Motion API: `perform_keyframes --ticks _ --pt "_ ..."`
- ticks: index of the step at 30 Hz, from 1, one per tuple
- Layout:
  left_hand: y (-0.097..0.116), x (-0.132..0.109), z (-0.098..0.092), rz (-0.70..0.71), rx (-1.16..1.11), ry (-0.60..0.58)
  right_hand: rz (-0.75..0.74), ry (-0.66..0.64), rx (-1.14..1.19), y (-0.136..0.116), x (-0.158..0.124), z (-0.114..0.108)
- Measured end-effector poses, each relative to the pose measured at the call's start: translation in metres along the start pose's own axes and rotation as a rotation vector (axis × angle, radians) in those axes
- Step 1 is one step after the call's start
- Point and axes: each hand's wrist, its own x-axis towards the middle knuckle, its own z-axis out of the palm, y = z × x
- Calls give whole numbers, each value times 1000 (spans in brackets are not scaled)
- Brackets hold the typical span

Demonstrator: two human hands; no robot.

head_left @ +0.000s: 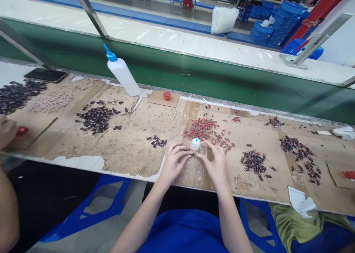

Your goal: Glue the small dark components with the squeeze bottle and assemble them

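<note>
In a blue shirt [188, 232], holds left hand [174, 159] and right hand [217, 160] close together above bench cardboard [133, 146]. Pinches a tiny dark part [192, 154] between left thumb and fingers; bends right thumb toward the same part, with right forefinger spread apart from it. Too small to tell: any grasp by right hand on the part.

Just past the fingertips, between both hands: a small bottle [195, 145] with a blue tip, contact with the fingers unclear. Near left hand, on its left: a dark cluster [157, 141]. Right of right hand: a dark-and-red pile [253, 161], and, well apart at the bench edge, white paper [298, 199].

Directly ahead of both hands: a spread of red pieces [199, 128]. Well left of left hand: a dark heap [97, 118] and, farther left, a co-worker's hand [6, 132] near a red object [22, 130], partly out of view.

Beyond left hand: a thin stick [176, 109], a red cup [166, 96] and, farther left, a large bottle [123, 75] with a blue nozzle. Past these, a green belt [194, 75]. Farthest, beyond right hand: a white bag [224, 19] and stacked blue crates [288, 22].
</note>
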Motion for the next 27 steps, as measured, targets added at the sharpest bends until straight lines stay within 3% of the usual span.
perform_keyframes --ticks 2,5,13,16,21,24,27 --pt "-1 -1 -1 -10 -56 34 -26 119 -149 10 -5 -23" --pt "3 -2 -3 -56 -124 65 52 251 -328 27 -10 -46" --pt "30 -13 -4 -238 -336 83 112 221 -358 42 0 -43" --pt "39 -14 -3 -213 -379 85 131 201 -247 33 0 -43" --pt "53 -10 -2 -185 -413 48 294 38 282 -4 -16 -38" --pt "59 -9 -3 -193 -439 13 255 -91 419 -23 -26 -31" --pt "63 -8 -5 -177 -426 5 198 -82 437 -30 -30 -25"
